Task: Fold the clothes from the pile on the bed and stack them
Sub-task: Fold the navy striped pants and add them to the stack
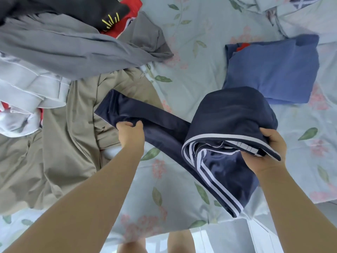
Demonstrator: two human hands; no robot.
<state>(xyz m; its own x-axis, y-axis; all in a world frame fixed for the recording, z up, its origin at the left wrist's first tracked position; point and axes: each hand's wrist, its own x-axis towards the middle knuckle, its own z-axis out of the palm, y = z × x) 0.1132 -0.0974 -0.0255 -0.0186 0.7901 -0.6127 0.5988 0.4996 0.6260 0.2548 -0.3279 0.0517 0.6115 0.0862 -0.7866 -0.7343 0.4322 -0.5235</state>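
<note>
A dark navy garment with white side stripes [228,114] is lifted over the bed, doubled over on its right half. My left hand [130,133] grips its narrow left end. The bunched, striped part is pinched in my right hand [269,152]. A folded blue garment [273,68] lies flat on the bed just behind the navy one. The unfolded pile fills the left: a grey garment [63,44], a tan garment [73,134], a black one with yellow marks [102,10], red cloth [131,8] and a pale grey-white piece [23,88].
The bed has a light blue sheet with leaves and pink flowers [191,37]. More rumpled bedding of the same print lies at the far right [291,15]. The bed's near edge [209,227] runs along the bottom, with pale floor below it.
</note>
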